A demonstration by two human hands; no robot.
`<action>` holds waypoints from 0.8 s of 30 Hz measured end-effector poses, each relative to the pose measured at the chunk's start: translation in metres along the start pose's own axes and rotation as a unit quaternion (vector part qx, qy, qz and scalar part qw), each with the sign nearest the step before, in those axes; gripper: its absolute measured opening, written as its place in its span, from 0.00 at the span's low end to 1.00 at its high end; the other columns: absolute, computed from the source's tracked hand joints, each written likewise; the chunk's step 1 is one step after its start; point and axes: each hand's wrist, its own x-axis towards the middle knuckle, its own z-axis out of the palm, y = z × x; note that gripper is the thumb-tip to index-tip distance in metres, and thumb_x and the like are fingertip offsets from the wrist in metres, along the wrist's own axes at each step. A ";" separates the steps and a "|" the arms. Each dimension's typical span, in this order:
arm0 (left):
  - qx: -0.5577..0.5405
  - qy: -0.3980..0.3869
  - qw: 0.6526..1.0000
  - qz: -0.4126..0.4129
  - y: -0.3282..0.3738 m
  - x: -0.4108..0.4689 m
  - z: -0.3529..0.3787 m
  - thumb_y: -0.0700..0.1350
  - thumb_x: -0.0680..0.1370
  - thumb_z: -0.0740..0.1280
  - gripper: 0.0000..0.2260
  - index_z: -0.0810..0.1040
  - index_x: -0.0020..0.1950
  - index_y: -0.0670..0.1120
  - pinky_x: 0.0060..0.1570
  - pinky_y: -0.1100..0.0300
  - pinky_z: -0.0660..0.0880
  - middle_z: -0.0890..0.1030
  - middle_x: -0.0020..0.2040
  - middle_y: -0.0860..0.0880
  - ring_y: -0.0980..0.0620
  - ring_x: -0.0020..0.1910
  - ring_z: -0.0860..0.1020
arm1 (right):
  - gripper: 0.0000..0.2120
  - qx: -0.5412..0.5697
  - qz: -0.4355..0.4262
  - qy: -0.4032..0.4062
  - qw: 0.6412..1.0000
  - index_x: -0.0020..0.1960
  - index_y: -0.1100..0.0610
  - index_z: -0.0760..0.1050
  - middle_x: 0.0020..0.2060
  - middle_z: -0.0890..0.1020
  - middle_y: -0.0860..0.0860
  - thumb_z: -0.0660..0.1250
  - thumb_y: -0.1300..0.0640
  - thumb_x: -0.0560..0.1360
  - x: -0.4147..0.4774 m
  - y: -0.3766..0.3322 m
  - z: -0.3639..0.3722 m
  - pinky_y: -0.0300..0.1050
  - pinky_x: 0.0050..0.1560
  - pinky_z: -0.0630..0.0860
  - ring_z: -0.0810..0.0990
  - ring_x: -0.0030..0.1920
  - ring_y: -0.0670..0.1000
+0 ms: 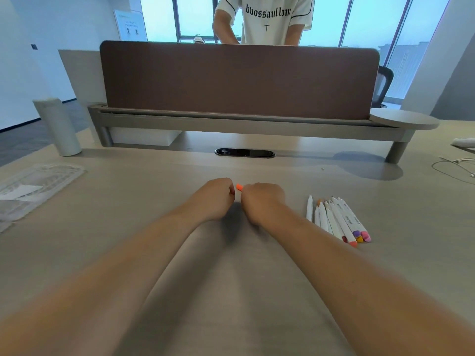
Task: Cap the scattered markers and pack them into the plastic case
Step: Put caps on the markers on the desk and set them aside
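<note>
Capping in progress: left hand (217, 199) and right hand (264, 201), both curled, pinch an orange marker (239, 187) between them over the desk (128, 201), a seemingly capped bunch (336, 219) lies just right, and the case (33, 186) far left looks unpacked, so packing remains.

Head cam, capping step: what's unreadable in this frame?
Head view only:
1. orange marker: only a tip shows; left hand and right hand hide the rest, so capped or not is unknown.
2. what the left hand grips: hidden under its curled fingers.
3. plastic case: cut by the left edge, blurred; contents unclear.
4. print on the loose markers: too small.
</note>
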 end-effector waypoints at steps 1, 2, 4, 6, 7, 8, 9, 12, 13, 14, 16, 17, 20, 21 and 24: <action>-0.001 -0.002 1.000 -0.003 0.001 0.002 0.000 0.41 0.81 0.61 0.05 0.75 0.54 0.43 0.46 0.57 0.70 0.79 0.55 0.43 0.48 0.48 0.74 | 0.16 0.008 0.002 0.004 1.000 0.67 0.58 0.71 0.55 0.80 0.53 0.58 0.62 0.80 0.000 0.002 0.000 0.45 0.44 0.67 0.79 0.55 0.56; 0.000 0.000 1.000 -0.005 0.003 0.004 0.000 0.42 0.81 0.62 0.07 0.75 0.58 0.44 0.47 0.56 0.71 0.79 0.55 0.43 0.47 0.49 0.75 | 0.15 0.018 0.006 0.010 1.000 0.64 0.58 0.73 0.48 0.79 0.52 0.57 0.62 0.80 0.000 0.004 0.001 0.45 0.43 0.67 0.79 0.50 0.55; 0.006 0.006 1.000 -0.005 0.005 0.011 0.002 0.44 0.81 0.62 0.12 0.72 0.64 0.45 0.52 0.52 0.73 0.78 0.59 0.42 0.44 0.53 0.76 | 0.12 0.051 0.027 0.012 0.998 0.59 0.58 0.76 0.39 0.74 0.51 0.58 0.62 0.79 0.002 0.009 0.001 0.45 0.41 0.68 0.75 0.42 0.54; 0.029 0.007 1.000 0.005 0.008 0.019 0.006 0.46 0.81 0.63 0.16 0.70 0.68 0.45 0.56 0.50 0.73 0.77 0.61 0.41 0.42 0.58 0.76 | 0.10 0.103 0.057 0.006 0.993 0.56 0.57 0.77 0.42 0.78 0.52 0.59 0.61 0.78 0.004 0.014 0.002 0.45 0.42 0.69 0.77 0.43 0.56; 0.050 0.004 0.999 0.012 0.010 0.023 0.009 0.46 0.80 0.63 0.17 0.70 0.68 0.44 0.57 0.48 0.73 0.77 0.61 0.40 0.41 0.59 0.75 | 0.10 0.130 0.070 0.003 0.989 0.56 0.57 0.77 0.44 0.79 0.53 0.60 0.61 0.78 0.005 0.015 0.002 0.45 0.42 0.70 0.77 0.44 0.56; 0.077 0.001 0.997 0.020 0.013 0.025 0.011 0.46 0.79 0.63 0.17 0.70 0.67 0.44 0.57 0.47 0.74 0.77 0.60 0.40 0.40 0.58 0.76 | 0.10 0.154 0.079 0.000 0.985 0.55 0.57 0.78 0.46 0.80 0.54 0.61 0.60 0.78 0.006 0.017 0.003 0.46 0.42 0.70 0.78 0.44 0.56; 0.104 0.000 0.994 0.028 0.014 0.028 0.014 0.46 0.79 0.64 0.16 0.71 0.65 0.44 0.56 0.47 0.74 0.78 0.58 0.40 0.39 0.57 0.76 | 0.09 0.171 0.086 -0.004 0.981 0.55 0.57 0.78 0.46 0.81 0.54 0.61 0.60 0.78 0.008 0.017 0.004 0.46 0.43 0.71 0.77 0.44 0.56; 0.145 -0.014 0.989 0.036 0.019 0.033 0.015 0.43 0.79 0.62 0.08 0.72 0.57 0.44 0.51 0.48 0.76 0.78 0.52 0.41 0.40 0.49 0.76 | 0.08 0.197 0.101 -0.011 0.975 0.55 0.57 0.78 0.48 0.81 0.54 0.63 0.59 0.78 0.012 0.019 0.008 0.46 0.43 0.71 0.78 0.45 0.55; 0.152 -0.019 0.988 0.035 0.020 0.034 0.015 0.43 0.80 0.62 0.06 0.72 0.56 0.45 0.50 0.49 0.76 0.78 0.51 0.41 0.41 0.48 0.75 | 0.08 0.204 0.104 -0.011 0.973 0.55 0.57 0.78 0.49 0.81 0.54 0.63 0.58 0.78 0.013 0.020 0.010 0.46 0.43 0.70 0.77 0.44 0.55; 0.155 -0.028 0.987 0.034 0.021 0.033 0.014 0.43 0.80 0.62 0.05 0.72 0.55 0.45 0.49 0.50 0.75 0.78 0.51 0.41 0.42 0.47 0.74 | 0.08 0.209 0.106 -0.011 0.972 0.55 0.56 0.79 0.49 0.81 0.54 0.63 0.58 0.78 0.012 0.020 0.011 0.46 0.43 0.70 0.76 0.43 0.55; 0.161 -0.040 0.985 0.037 0.023 0.028 0.012 0.44 0.80 0.61 0.05 0.71 0.54 0.45 0.49 0.51 0.74 0.78 0.52 0.41 0.42 0.47 0.74 | 0.08 0.218 0.107 -0.012 0.970 0.55 0.56 0.79 0.49 0.82 0.54 0.64 0.57 0.78 0.010 0.020 0.011 0.46 0.43 0.70 0.77 0.44 0.55; 0.159 -0.041 0.986 0.042 0.023 0.025 0.013 0.44 0.80 0.61 0.05 0.72 0.54 0.45 0.49 0.51 0.75 0.77 0.52 0.41 0.42 0.48 0.75 | 0.08 0.223 0.108 -0.012 0.969 0.55 0.56 0.79 0.49 0.81 0.53 0.65 0.57 0.78 0.007 0.020 0.010 0.46 0.44 0.70 0.78 0.46 0.56; 0.154 -0.044 0.986 0.044 0.027 0.004 0.011 0.46 0.81 0.60 0.07 0.73 0.54 0.44 0.44 0.53 0.72 0.77 0.52 0.41 0.42 0.47 0.76 | 0.06 0.235 0.103 -0.023 0.966 0.52 0.57 0.78 0.40 0.79 0.52 0.65 0.58 0.78 -0.011 0.019 0.004 0.46 0.44 0.72 0.78 0.43 0.54; 0.149 -0.045 0.987 0.037 0.029 -0.003 0.011 0.46 0.81 0.60 0.07 0.73 0.54 0.44 0.43 0.54 0.70 0.77 0.52 0.41 0.43 0.45 0.75 | 0.05 0.241 0.099 -0.019 0.965 0.51 0.57 0.79 0.37 0.77 0.51 0.65 0.58 0.78 -0.017 0.019 0.004 0.46 0.44 0.72 0.78 0.42 0.54; 0.106 -0.061 0.993 0.001 0.041 -0.026 0.008 0.47 0.82 0.60 0.08 0.74 0.55 0.43 0.44 0.56 0.68 0.78 0.55 0.41 0.43 0.50 0.76 | 0.05 0.261 0.101 -0.008 0.960 0.47 0.57 0.80 0.38 0.79 0.52 0.66 0.58 0.78 -0.039 0.019 0.000 0.45 0.44 0.74 0.80 0.43 0.54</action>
